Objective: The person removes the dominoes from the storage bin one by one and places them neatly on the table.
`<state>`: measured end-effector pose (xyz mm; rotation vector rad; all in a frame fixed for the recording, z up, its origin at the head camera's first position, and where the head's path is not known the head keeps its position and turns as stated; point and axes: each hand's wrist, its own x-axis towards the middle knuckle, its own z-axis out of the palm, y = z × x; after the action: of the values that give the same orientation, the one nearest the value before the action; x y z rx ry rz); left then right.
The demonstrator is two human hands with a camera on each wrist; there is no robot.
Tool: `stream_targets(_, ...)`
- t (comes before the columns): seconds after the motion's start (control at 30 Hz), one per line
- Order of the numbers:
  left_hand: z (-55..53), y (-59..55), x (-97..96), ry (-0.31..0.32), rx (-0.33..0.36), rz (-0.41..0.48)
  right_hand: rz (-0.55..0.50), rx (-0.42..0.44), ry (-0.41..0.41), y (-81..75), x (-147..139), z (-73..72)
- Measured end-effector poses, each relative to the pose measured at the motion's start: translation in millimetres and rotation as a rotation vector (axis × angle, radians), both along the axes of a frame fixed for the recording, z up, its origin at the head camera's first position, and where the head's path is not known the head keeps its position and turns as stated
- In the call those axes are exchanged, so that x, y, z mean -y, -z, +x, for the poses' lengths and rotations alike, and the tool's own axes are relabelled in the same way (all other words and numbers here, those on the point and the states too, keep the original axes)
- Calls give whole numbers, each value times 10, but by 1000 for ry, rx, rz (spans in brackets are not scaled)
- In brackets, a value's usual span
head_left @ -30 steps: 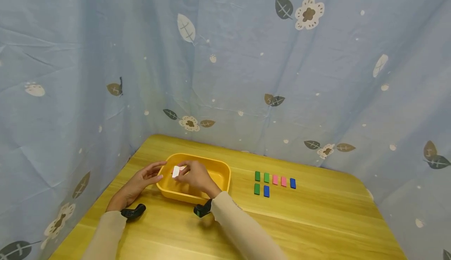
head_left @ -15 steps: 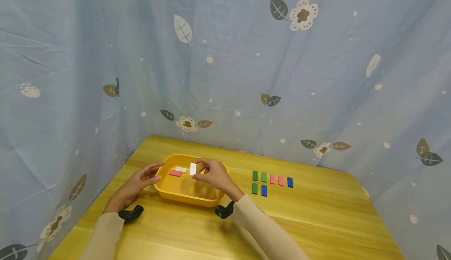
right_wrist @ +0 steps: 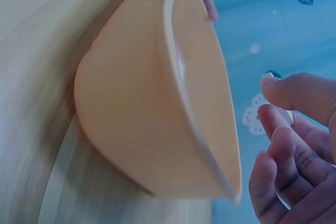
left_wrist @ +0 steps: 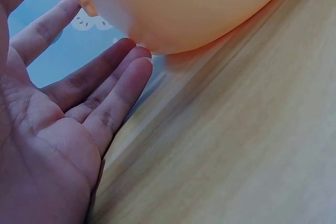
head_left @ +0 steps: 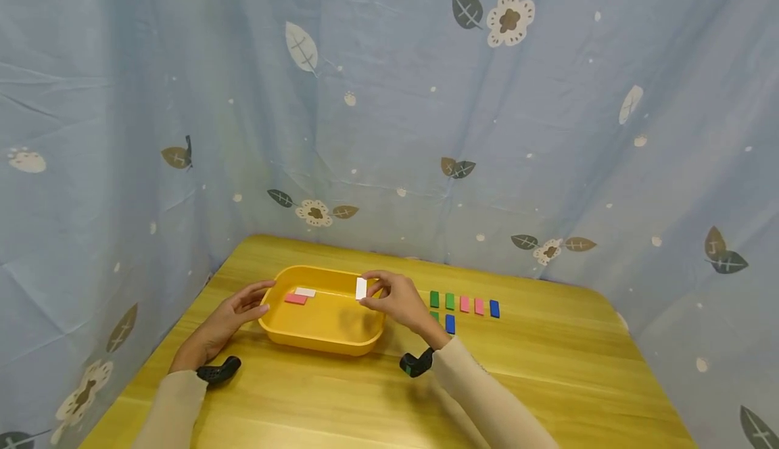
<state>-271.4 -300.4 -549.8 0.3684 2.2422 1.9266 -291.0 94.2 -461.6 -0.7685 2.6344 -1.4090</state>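
In the head view, my right hand pinches a small flat white block upright between thumb and fingertips, over the right end of a yellow plastic tub. The right wrist view shows only a bit of that block, mostly hidden by the fingers. Inside the tub, toward its left end, lie a pink block and another white block side by side. My left hand rests against the tub's left end. In the left wrist view its extended fingers touch the outer wall.
To the right of the tub, small blocks stand in two rows on the wooden table: green, pink and blue. The right hand partly covers one green block. A patterned blue curtain hangs behind the table.
My right hand has lifted the white block from the tub's left part and carried it right to the right rim, uncovering the pink and white blocks. The left hand stays at the tub.
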Motion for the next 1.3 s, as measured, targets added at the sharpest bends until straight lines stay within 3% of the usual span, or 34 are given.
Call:
stream_targets(0.5, 54, -15, 13, -1, -4, 2, -48, 20, 73, 119, -702, 69)
stream_targets(1.17, 70, -50, -47, -8, 13, 5, 46, 29, 161, 388, -1569, 202)
stream_targets(1.3, 63, -37, -47, -5, 10, 23, 25, 65, 199, 450, -1695, 223)
